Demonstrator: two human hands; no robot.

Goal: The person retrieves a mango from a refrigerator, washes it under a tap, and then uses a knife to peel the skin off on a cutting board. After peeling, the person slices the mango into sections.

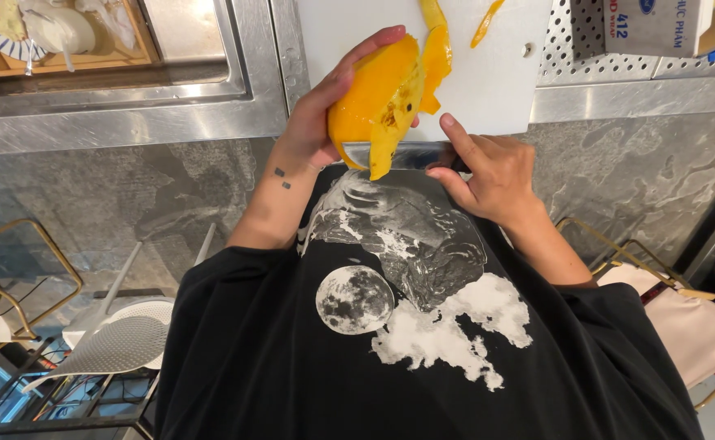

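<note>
We see the left hand [325,106] reaching from the black T-shirt [423,350] up to the near edge of the white cutting board [488,73], forearm slanting in from below, wrist bent. Its fingers curl over the top and its thumb wraps the near side of a peeled yellow mango [378,102], gripping it firmly. The mango sits over the board's near edge, its long axis tilted, one end pointing up and away across the board, the other down toward the shirt. A strip of peel [435,49] hangs off its far side onto the board.

The right hand [488,171] comes in just below the board's near edge, fingers closed around the handle of a knife [398,153], forefinger stretched up toward the board. The blade lies roughly level, parallel to the board's edge, its tip under the mango's lower end, touching the flesh.

A thin peel sliver [486,20] rests at the board's far side. A steel sink [194,49] lies left of the board.
</note>
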